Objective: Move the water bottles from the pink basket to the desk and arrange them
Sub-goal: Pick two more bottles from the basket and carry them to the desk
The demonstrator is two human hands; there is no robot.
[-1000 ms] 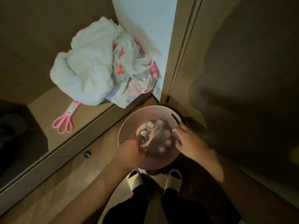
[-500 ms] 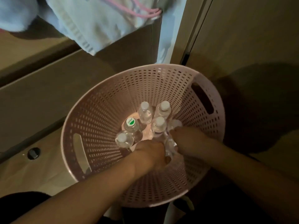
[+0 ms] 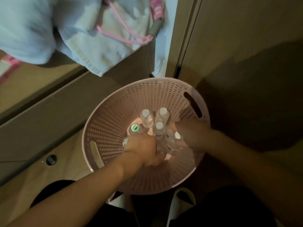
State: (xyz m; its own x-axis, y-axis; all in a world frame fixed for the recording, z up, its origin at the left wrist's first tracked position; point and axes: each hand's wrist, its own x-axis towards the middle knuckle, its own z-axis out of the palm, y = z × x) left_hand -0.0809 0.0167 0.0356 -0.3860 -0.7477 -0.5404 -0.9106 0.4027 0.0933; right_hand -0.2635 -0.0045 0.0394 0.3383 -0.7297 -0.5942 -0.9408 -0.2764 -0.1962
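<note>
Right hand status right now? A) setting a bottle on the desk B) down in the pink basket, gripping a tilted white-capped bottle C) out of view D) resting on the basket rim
B: the right hand is inside the pink basket, fingers wrapped round a tilted white-capped bottle.

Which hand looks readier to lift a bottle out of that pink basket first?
Probably the right hand: it grips a tilted bottle, cap visible. The left hand is curled low among the bottles; what it holds is unclear.
</note>
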